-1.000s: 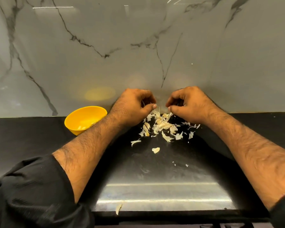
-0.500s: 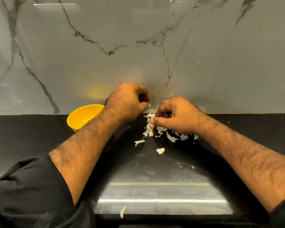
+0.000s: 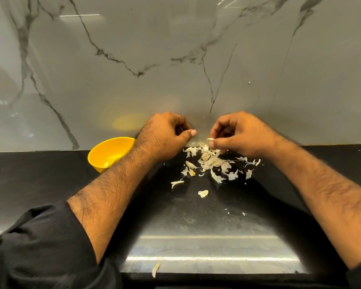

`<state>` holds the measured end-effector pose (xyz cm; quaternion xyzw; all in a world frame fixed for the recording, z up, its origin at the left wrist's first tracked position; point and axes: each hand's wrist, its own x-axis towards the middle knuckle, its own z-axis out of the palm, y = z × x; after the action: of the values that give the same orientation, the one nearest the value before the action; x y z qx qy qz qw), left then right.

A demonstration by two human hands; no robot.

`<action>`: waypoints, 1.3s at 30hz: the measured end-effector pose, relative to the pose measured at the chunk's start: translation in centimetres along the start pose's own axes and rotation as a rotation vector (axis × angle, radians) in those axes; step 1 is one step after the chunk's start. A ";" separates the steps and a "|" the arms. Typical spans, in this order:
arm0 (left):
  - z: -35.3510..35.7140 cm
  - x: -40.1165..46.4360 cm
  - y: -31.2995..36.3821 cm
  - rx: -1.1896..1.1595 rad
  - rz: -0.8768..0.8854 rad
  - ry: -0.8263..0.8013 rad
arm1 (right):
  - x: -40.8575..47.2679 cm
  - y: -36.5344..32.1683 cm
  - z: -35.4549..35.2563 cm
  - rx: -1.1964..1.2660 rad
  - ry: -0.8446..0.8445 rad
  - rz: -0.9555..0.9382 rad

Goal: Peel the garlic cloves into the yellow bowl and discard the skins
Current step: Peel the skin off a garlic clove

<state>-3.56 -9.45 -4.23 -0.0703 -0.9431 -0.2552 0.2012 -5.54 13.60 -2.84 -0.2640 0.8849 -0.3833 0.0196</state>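
A heap of garlic skins and cloves lies on the black counter by the wall. My right hand hovers just above its far edge and pinches a small pale garlic piece between thumb and fingertips. My left hand is curled into a fist to the left of the heap; what it holds, if anything, is hidden. The yellow bowl stands behind my left forearm, partly covered, with a pale clove visible inside.
Loose skin scraps lie nearer me on the black counter, and one scrap sits at the front edge. A grey marble wall rises right behind the heap. Black sleeves cover my upper arms.
My right hand dipped into the heap, then rose back and to the right with a small garlic piece pinched. My left hand stayed curled beside the heap.
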 end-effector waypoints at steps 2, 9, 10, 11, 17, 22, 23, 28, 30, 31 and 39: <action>0.4 -0.2 0.7 0.036 0.028 -0.003 | -0.2 0.8 -1.5 -0.044 0.040 0.044; 1.8 -0.4 2.9 0.010 0.096 0.005 | -0.2 2.8 -2.7 -0.359 -0.013 0.181; 1.7 -0.1 3.0 0.007 0.090 0.012 | -0.2 2.7 -2.5 -0.413 -0.029 0.173; 1.6 0.2 3.0 0.010 0.082 0.012 | -0.2 2.5 -2.2 -0.464 -0.037 0.164; 1.9 1.5 3.0 -0.013 0.041 0.023 | -0.2 2.0 -1.4 -0.650 -0.045 0.132; 1.8 0.3 2.3 0.001 0.072 -0.019 | 0.0 1.7 -0.6 -0.737 -0.049 0.090; 1.6 0.3 2.1 -0.026 0.066 -0.015 | 0.0 1.6 -0.6 -0.731 -0.042 0.097; 1.4 0.4 1.8 -0.074 0.040 -0.029 | -0.3 1.5 -0.4 -0.691 -0.061 0.122; 1.7 0.4 1.8 -0.068 0.037 -0.064 | -0.4 0.9 -0.3 -0.686 -0.029 0.086; 1.8 0.3 1.8 -0.065 0.034 -0.078 | -0.6 0.4 -0.5 -0.664 0.030 0.049; 1.8 0.3 1.7 -0.091 0.019 -0.059 | -0.7 0.2 0.8 -0.767 -0.075 0.103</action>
<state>-4.03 -7.09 -4.75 -0.0957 -0.9353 -0.2939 0.1721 -4.85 13.50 -3.60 -0.2214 0.9747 -0.0130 -0.0290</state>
